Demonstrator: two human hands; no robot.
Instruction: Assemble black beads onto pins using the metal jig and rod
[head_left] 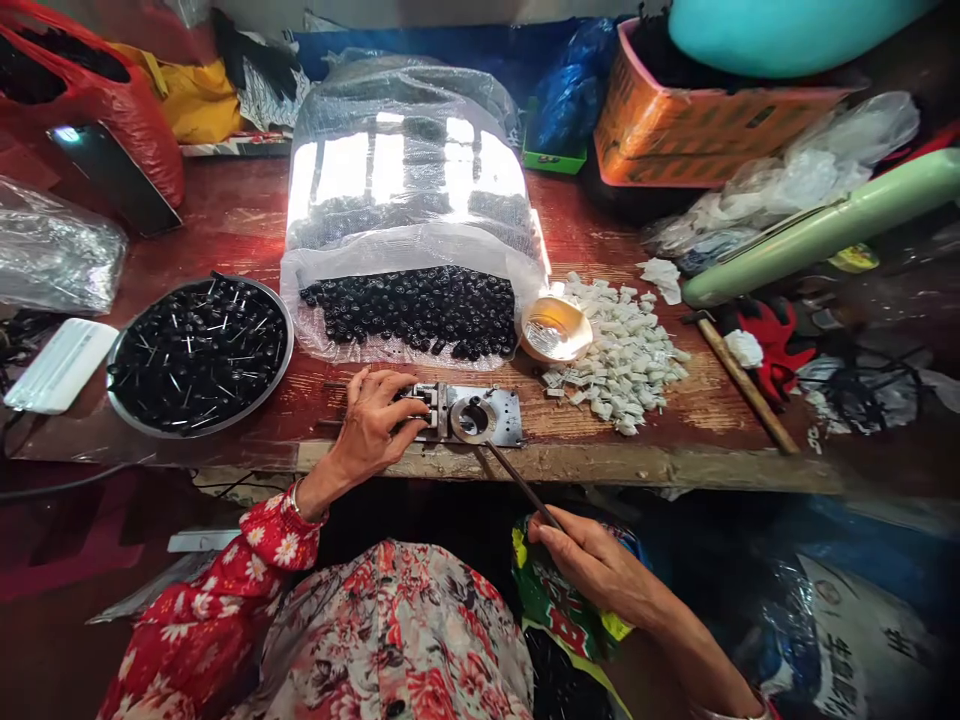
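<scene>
A small metal jig (506,410) with a round ring (472,420) lies at the table's front edge. My left hand (379,425) rests over its left end, fingers bent and closed at the clamp block (431,410); whatever they pinch is hidden. My right hand (592,560), below the edge, is wrapped round a thin metal lever (517,475) that slants up to the ring. Behind the jig, black plastic caps (427,310) spill from a large clear plastic bag (412,245).
At left stands a round metal tray (289,365) of black parts with metal pins. White small pieces (622,350) are heaped at right, beside a yellowish bowl (577,330). A hammer (750,390), a green tube (825,230) and an orange crate (712,130) lie farther right.
</scene>
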